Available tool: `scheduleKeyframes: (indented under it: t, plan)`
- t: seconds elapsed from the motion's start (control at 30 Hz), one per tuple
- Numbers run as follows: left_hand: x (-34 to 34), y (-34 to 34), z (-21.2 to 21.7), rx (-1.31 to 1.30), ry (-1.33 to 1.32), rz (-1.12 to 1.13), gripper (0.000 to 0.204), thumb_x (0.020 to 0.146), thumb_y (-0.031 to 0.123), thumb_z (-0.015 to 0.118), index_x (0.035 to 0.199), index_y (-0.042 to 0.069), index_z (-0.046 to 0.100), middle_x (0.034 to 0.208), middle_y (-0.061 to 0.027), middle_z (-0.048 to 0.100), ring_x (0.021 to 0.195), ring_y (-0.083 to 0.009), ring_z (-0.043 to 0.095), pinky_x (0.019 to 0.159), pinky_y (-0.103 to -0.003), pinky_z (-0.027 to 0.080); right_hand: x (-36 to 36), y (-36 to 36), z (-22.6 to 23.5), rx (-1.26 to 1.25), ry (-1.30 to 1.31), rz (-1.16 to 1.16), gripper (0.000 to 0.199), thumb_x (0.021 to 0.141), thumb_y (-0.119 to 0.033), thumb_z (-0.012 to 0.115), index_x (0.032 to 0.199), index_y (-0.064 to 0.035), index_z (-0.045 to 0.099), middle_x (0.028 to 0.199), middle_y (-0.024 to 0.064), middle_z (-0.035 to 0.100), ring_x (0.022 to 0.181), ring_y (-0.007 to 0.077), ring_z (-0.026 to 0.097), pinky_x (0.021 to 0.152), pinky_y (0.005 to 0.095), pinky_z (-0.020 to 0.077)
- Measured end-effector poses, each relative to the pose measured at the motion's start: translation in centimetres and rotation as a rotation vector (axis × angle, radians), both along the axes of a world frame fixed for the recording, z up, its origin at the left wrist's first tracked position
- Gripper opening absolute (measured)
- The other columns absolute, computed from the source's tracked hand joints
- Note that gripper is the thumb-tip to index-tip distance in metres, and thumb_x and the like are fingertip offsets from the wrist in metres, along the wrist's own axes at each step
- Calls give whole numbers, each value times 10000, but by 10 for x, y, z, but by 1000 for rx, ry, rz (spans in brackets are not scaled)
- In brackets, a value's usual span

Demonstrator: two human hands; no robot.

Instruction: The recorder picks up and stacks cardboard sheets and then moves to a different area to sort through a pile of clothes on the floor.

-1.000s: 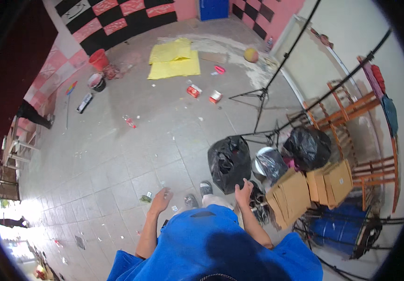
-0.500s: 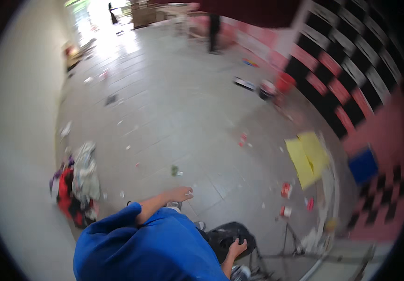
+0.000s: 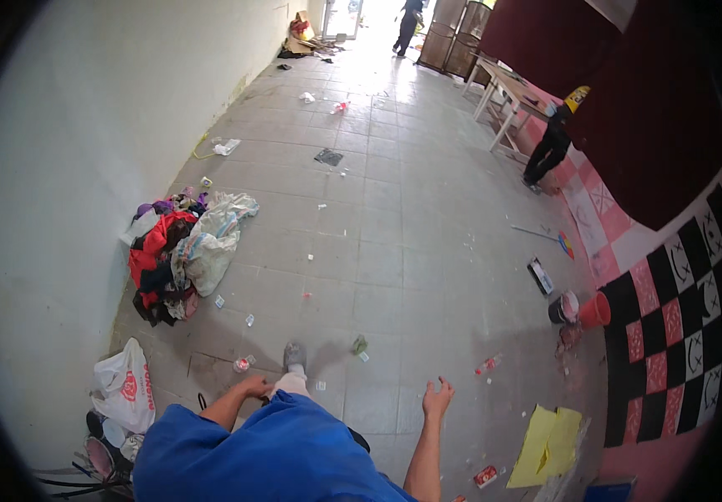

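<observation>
One heap of red, white and purple clothes (image 3: 178,251) lies by the wall, one white plastic bag (image 3: 126,386) nearer. Two bare hands grasp nothing: left hand (image 3: 254,386) loosely curled near one small red-capped bottle (image 3: 242,365), right hand (image 3: 438,397) spread above grey floor tiles (image 3: 394,251).

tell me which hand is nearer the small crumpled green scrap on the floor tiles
Right. The right hand hangs open, below and to the right of the small crumpled green scrap; the left hand is farther off, low to its left, beyond the grey shoe.
</observation>
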State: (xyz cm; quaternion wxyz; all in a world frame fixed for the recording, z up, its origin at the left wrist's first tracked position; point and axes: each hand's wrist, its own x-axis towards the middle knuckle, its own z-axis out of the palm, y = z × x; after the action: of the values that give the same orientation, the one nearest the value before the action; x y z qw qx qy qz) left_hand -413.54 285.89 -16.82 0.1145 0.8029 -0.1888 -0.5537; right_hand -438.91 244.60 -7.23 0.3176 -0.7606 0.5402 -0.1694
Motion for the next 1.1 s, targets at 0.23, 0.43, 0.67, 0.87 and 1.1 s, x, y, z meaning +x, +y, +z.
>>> scheduleKeyframes:
  t: [0.23,0.43,0.67,0.87,1.1]
  plan:
    - [121,-20,-41,-49,-169,91,534,820,463,507,1073,7,620,1101,-219,598,1020,-349,576,860,-413,459,120,35,-32,67,43,90,448,788,-237,632,1171,-34,517,1219,231,407,1149,367,415,978,412,350]
    - [232,-122,2,-402,-262,352,502,830,440,525,1092,17,595,1093,-215,600,1012,-332,579,869,-401,441,171,31,-51,79,108,84,441,775,-234,639,1158,-37,546,1200,219,445,1125,353,449,971,406,368]
    - [326,-186,0,-496,-163,603,423,858,362,552,1093,11,575,1035,-163,621,946,-251,598,822,-349,466,207,-56,-96,294,449,135,488,737,-299,642,1124,-13,568,1139,267,522,1110,378,475,961,408,386]
    - [357,-140,2,-223,-211,758,448,832,375,570,1110,24,574,1040,-177,631,969,-294,603,854,-365,461,354,-163,-128,314,525,458,471,744,-383,619,1073,-45,623,1090,226,595,1041,355,559,900,409,443]
    - [356,-139,53,-212,-268,1207,398,844,344,563,1080,24,567,967,-155,644,852,-279,627,771,-364,491,648,-212,-72,63,200,911,489,796,-294,607,1195,-27,518,1103,230,582,1043,351,552,908,401,432]
